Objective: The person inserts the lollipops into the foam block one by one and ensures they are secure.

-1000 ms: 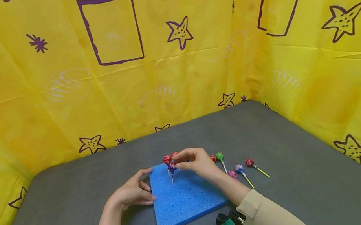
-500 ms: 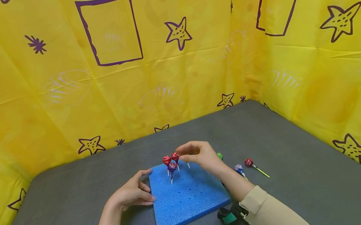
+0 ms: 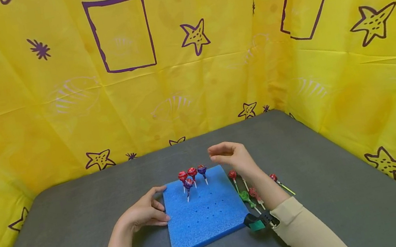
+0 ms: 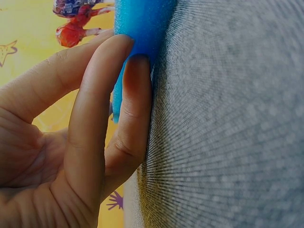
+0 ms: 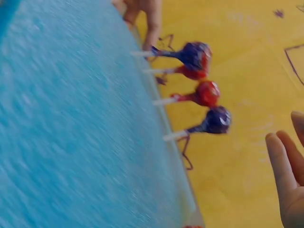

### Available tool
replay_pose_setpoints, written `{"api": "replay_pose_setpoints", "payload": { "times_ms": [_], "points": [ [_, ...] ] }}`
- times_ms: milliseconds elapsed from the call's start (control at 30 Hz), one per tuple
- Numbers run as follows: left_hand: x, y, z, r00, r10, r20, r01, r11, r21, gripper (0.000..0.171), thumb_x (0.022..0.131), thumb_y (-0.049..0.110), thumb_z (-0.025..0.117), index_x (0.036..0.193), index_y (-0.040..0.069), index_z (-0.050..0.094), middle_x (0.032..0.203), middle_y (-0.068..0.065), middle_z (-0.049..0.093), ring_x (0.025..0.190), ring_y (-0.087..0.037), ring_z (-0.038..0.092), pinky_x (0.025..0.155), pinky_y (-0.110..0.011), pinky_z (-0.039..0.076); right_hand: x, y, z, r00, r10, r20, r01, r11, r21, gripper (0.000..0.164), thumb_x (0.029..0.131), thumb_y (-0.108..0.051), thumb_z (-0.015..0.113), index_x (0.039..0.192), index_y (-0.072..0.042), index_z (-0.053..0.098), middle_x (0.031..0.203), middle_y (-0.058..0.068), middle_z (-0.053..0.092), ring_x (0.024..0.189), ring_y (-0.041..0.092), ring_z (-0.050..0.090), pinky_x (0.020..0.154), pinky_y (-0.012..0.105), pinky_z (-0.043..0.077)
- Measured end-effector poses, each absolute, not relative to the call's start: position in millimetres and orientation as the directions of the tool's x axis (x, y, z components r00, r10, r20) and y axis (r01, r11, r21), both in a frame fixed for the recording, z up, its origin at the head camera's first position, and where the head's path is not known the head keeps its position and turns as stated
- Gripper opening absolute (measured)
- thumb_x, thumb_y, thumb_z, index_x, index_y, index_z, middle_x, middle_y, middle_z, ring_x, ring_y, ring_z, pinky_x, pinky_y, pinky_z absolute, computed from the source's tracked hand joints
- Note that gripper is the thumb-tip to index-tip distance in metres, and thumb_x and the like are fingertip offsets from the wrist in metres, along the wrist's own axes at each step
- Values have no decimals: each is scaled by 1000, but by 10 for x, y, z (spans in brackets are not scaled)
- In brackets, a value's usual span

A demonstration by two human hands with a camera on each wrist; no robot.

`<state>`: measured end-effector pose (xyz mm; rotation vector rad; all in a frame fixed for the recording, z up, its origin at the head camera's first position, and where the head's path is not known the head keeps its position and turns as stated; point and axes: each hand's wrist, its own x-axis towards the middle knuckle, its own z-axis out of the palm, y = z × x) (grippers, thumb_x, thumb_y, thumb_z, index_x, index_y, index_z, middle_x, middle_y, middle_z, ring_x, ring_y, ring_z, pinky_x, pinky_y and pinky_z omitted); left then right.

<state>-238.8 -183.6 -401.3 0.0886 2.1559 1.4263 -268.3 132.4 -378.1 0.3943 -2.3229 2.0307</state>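
Note:
A blue foam board [image 3: 208, 222] with small holes lies on the table. In its far part two red lollipops, one being the middle one [image 3: 192, 171], and two purple lollipops, one at the right end [image 3: 202, 169] and one in front [image 3: 189, 183], stand on white sticks. My left hand [image 3: 143, 211] touches the board's left edge with its fingertips; the left wrist view shows these fingers [image 4: 137, 95] against the foam's side. My right hand [image 3: 233, 157] is raised beyond the board's far right corner, fingers bent loosely and nothing between them. In the right wrist view its fingertips are apart from the purple lollipop [image 5: 217, 119].
Loose lollipops lie right of the board: a red one [image 3: 232, 174], a green one [image 3: 244, 196], a pink one [image 3: 253, 192] and another red one [image 3: 273, 177] on a yellow stick. My right forearm covers part of this group. Yellow patterned cloth [image 3: 132, 108] walls the grey table [image 3: 89, 203].
My right hand has let go of the right-end purple lollipop, now standing in the board, and moved right and away from it. My left hand stays at the board's edge.

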Motion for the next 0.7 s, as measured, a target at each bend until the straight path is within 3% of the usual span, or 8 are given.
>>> {"api": "replay_pose_setpoints", "payload": {
  "times_ms": [133,300,533,700],
  "points": [
    [-2391,-1835,-4017,-846,343,-408,-241,435,867,94,80,-5,75,155,12,20,95,-10,47,75,-18,64,72,-34,64,-2713,1440,-3751,-976,-152,159,-175,103,-979,34,90,-14,72,122,-3,67,127,21,66,104,15,71,95,32,59],
    [-2400,-1834,-4016,-846,341,-411,-245,436,866,94,80,-5,75,155,12,20,95,-10,47,76,-18,65,72,-34,64,-2747,1568,-3726,-979,-151,134,-148,82,-986,39,90,-11,70,126,1,63,125,16,67,113,26,68,96,33,59],
    [-2393,-1832,-4008,-847,332,-415,-252,437,864,95,80,-4,76,155,12,20,95,-10,47,77,-18,65,72,-34,64,-2794,1696,-3758,-986,-137,98,-113,106,-988,40,91,-9,69,128,3,61,126,16,66,108,17,69,93,28,59],
    [-2393,-1828,-4014,-849,327,-415,-251,442,861,95,79,-4,76,155,12,21,96,-10,47,77,-19,65,72,-34,64,-2815,1790,-3808,-987,-144,75,-96,144,-985,41,92,-8,67,130,5,59,131,22,62,113,23,68,97,30,58]
  ]
}}
